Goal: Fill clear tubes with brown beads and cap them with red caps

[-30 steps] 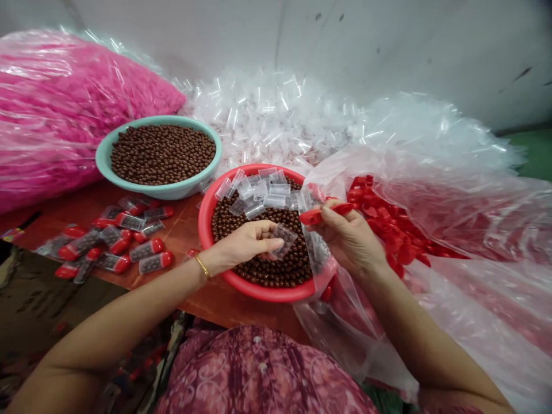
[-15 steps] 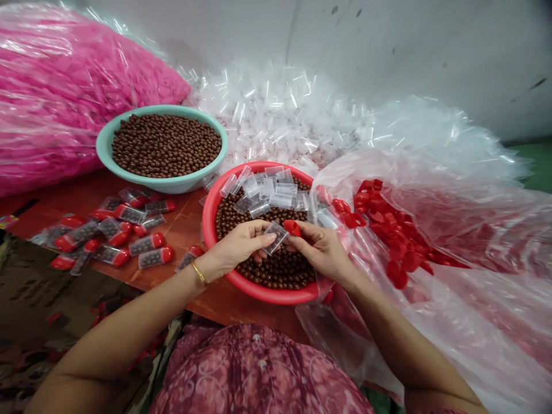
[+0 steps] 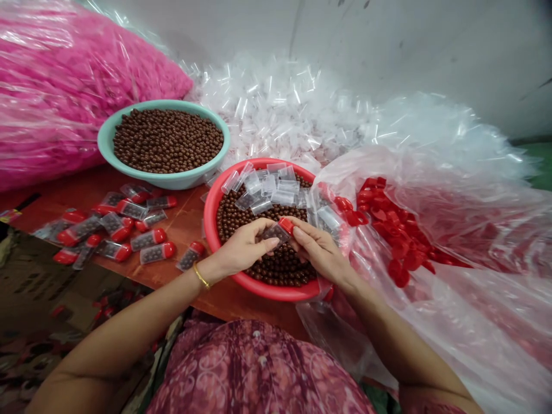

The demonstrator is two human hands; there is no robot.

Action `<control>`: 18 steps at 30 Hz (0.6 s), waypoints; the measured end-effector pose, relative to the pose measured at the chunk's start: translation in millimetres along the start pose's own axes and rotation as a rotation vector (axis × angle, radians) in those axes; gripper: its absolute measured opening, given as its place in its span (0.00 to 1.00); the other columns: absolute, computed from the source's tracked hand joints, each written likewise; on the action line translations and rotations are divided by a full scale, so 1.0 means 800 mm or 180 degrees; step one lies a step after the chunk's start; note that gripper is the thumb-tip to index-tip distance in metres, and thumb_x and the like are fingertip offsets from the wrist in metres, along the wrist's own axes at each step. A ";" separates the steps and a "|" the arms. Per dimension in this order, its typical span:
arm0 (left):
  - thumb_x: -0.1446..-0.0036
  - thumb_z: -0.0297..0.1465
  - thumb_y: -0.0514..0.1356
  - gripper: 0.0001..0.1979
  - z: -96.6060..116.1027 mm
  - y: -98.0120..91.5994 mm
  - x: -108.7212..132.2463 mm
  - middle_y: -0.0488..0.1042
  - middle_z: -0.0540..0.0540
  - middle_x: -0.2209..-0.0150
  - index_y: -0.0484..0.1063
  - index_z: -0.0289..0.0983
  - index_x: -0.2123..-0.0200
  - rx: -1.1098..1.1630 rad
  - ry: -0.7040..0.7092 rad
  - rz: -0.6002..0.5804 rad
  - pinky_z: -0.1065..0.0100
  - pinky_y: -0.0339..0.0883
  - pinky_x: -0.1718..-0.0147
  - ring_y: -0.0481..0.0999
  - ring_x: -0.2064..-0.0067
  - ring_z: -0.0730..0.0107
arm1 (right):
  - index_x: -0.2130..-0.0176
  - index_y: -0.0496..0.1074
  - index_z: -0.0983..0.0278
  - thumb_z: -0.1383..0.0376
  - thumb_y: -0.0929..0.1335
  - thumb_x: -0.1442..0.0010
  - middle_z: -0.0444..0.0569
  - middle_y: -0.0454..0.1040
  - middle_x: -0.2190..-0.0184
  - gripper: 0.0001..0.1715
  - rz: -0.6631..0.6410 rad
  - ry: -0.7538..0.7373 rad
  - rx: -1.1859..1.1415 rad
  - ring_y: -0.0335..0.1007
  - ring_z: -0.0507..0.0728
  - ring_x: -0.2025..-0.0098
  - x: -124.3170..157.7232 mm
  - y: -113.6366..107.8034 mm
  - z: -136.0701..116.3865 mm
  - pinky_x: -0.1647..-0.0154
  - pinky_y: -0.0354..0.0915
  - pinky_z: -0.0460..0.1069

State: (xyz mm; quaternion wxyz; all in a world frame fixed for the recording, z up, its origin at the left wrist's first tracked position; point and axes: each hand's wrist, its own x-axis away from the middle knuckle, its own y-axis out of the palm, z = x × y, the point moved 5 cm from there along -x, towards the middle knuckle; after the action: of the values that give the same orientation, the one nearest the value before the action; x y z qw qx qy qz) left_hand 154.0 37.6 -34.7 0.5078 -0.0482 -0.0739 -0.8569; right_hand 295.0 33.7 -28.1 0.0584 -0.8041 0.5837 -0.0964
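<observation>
Between finger and thumb, my left hand (image 3: pixel 248 247) grips a small clear plastic container (image 3: pixel 275 233) with dark balls showing inside. A red cap (image 3: pixel 286 225) sits against the container's open end, pinched by my right hand (image 3: pixel 317 247). Whether the cap is fully seated I cannot tell. Both hands are over a red basin (image 3: pixel 211 213) of brown chocolate-like balls (image 3: pixel 284 273). Several clear plastic containers (image 3: pixel 276 187) lie on the balls at the basin's far side.
Left of the basin lie several filled containers with red caps (image 3: pixel 150 244). Behind them stands a teal basin (image 3: pixel 164 179) of brown balls. A pink-filled bag (image 3: pixel 77 98), a heap of clear containers (image 3: pixel 276 109) and a plastic bag with loose red caps (image 3: pixel 388 224) surround the work area.
My right hand has brought the red cap leftward onto the end of the clear container. The container has tilted slightly in my left hand.
</observation>
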 end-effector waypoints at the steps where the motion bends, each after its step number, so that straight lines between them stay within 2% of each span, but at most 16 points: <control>1: 0.44 0.28 0.55 0.10 0.001 0.000 0.001 0.68 0.51 0.68 0.66 0.34 0.58 -0.0139 0.0094 0.0011 0.76 0.63 0.73 0.66 0.70 0.79 | 0.50 0.71 0.62 0.49 0.62 0.39 0.39 0.58 0.81 0.26 0.0032 -0.0072 0.0108 0.51 0.48 0.80 0.000 0.002 0.000 0.82 0.52 0.45; 4: 0.41 0.31 0.52 0.10 0.003 0.000 0.005 0.69 0.49 0.67 0.66 0.34 0.57 -0.0658 0.0298 0.0113 0.72 0.65 0.70 0.67 0.70 0.76 | 0.51 0.72 0.61 0.53 0.59 0.36 0.40 0.60 0.81 0.23 0.0116 -0.0361 0.0507 0.55 0.49 0.79 0.002 0.008 -0.004 0.79 0.57 0.45; 6: 0.40 0.32 0.52 0.10 0.006 -0.001 0.009 0.71 0.47 0.64 0.66 0.34 0.58 -0.1032 0.0433 0.0237 0.67 0.67 0.63 0.71 0.65 0.72 | 0.50 0.73 0.60 0.55 0.58 0.35 0.42 0.65 0.79 0.22 0.0135 -0.0573 0.0845 0.60 0.50 0.77 0.004 0.011 -0.008 0.75 0.62 0.46; 8: 0.43 0.32 0.56 0.10 0.011 0.000 0.013 0.73 0.45 0.60 0.66 0.34 0.58 -0.1373 0.0576 0.0350 0.63 0.66 0.56 0.72 0.58 0.67 | 0.49 0.72 0.60 0.58 0.58 0.35 0.44 0.72 0.74 0.22 0.0169 -0.0759 0.1219 0.67 0.52 0.73 0.007 0.012 -0.013 0.70 0.67 0.48; 10: 0.48 0.29 0.59 0.13 0.015 0.002 0.016 0.73 0.44 0.58 0.65 0.35 0.57 -0.1702 0.0670 0.0429 0.61 0.65 0.54 0.72 0.56 0.64 | 0.46 0.70 0.61 0.60 0.58 0.35 0.48 0.77 0.66 0.23 0.0206 -0.0913 0.1584 0.72 0.55 0.69 0.010 0.012 -0.017 0.65 0.69 0.50; 13: 0.50 0.25 0.58 0.10 0.015 0.004 0.018 0.73 0.45 0.63 0.65 0.36 0.62 -0.2168 0.0685 0.0526 0.62 0.67 0.58 0.73 0.60 0.64 | 0.44 0.69 0.63 0.61 0.58 0.36 0.52 0.78 0.61 0.24 0.0196 -0.1040 0.2038 0.75 0.58 0.66 0.014 0.015 -0.016 0.63 0.71 0.52; 18: 0.52 0.23 0.56 0.06 0.015 0.003 0.017 0.72 0.49 0.69 0.62 0.38 0.69 -0.2355 0.0729 0.0605 0.67 0.67 0.64 0.72 0.66 0.68 | 0.46 0.69 0.63 0.62 0.56 0.36 0.52 0.79 0.62 0.24 0.0033 -0.1318 0.2381 0.75 0.56 0.69 0.017 0.024 -0.022 0.70 0.69 0.50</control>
State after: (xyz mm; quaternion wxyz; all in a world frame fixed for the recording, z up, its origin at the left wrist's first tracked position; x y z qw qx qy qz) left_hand 149.3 26.8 -20.9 0.5382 -0.1386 0.3017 -0.7747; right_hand 277.7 15.3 -14.0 0.4625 -0.7270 0.4885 -0.1377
